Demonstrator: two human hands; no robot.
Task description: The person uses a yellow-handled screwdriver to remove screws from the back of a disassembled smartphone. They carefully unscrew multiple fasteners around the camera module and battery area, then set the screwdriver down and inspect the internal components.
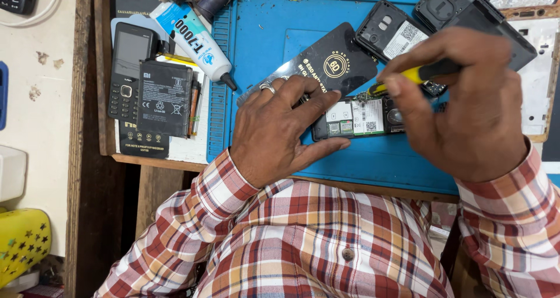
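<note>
Worn wooden workbench (87, 158) under a blue mat (268, 23), pale wall (41, 99) beside.

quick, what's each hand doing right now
Left hand: open, pressing the opened black phone onto the blue mat.
Right hand: closed around a yellow-handled screwdriver.

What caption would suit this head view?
Left hand steadies an opened phone on a blue mat while right hand applies a yellow-handled screwdriver.

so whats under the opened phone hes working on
The opened phone lies on a blue work mat, which shows all around it. The left hand covers its left end, and the right hand with a yellow-handled tool hides its right end.
</note>
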